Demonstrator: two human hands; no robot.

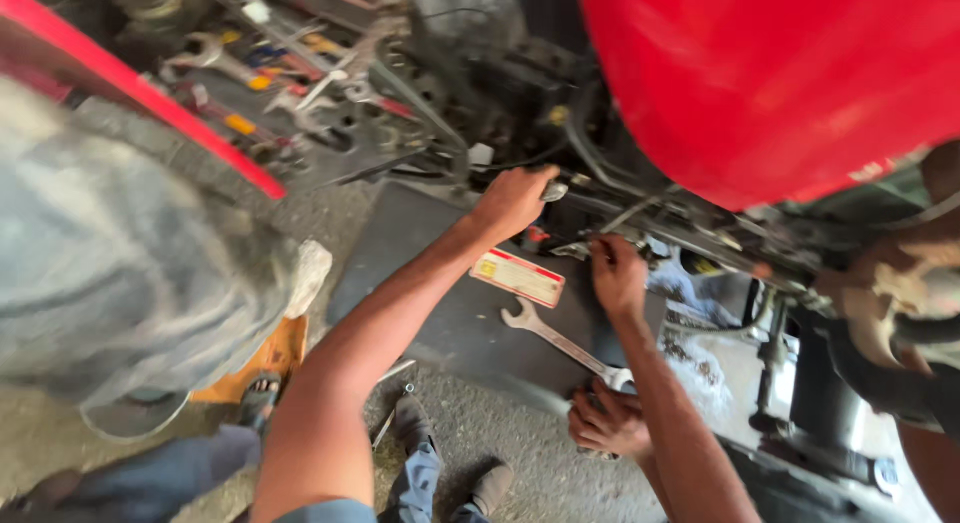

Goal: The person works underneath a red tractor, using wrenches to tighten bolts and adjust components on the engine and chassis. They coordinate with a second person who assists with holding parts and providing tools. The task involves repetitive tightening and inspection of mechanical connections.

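Far left, loose tools (300, 93) lie in a heap. The left hand (515, 198) reaches up to the engine with its fingers curled tight around a small metal bit (553, 191). It looks like a part is being fitted or loosened by hand. A wrench (560, 341) lies on the dark mat (420, 243), just below and between both hands, in easy reach for any turning. The right hand (618, 273) touches a thin bar (640, 215); it is too blurry to tell if it grips. Someone else's hand (608, 423) rests by the wrench's end. A red tank (760, 83) hangs above.
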